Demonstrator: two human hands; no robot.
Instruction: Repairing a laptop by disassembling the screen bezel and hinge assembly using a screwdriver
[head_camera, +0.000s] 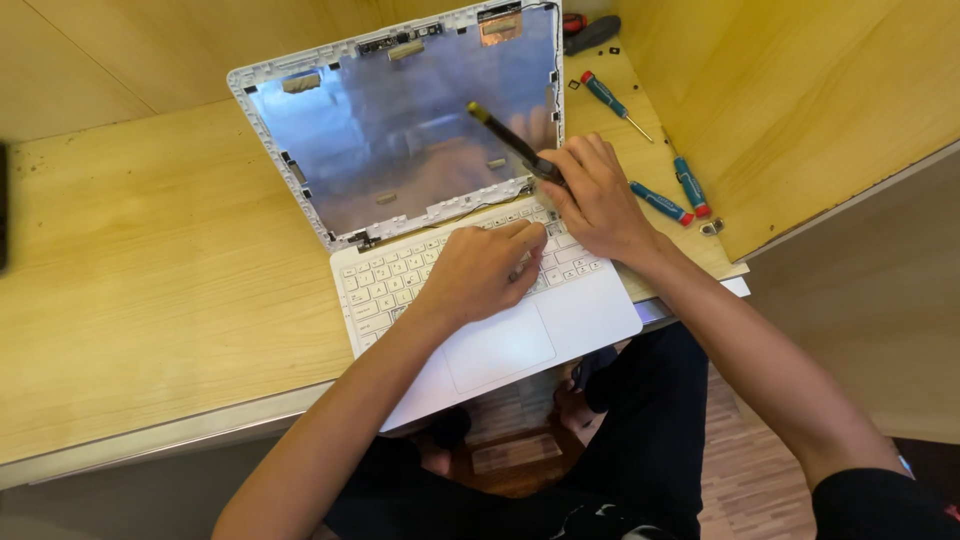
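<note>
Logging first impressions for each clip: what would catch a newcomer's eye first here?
The white laptop on the wooden desk, its screen panel gone, so the bare silvery lid shows. The right hand grips a dark tool at the hinge; the left hand rests on the keyboard. Blue-handled screwdrivers lie to the right.

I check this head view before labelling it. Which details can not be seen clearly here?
- Dark tool: its tip is covered by the right hand.
- Keys under the left hand: hidden.
- Dark object at the left edge: cut off by the frame.
- Small metal part beside the screwdrivers: too small.
</note>
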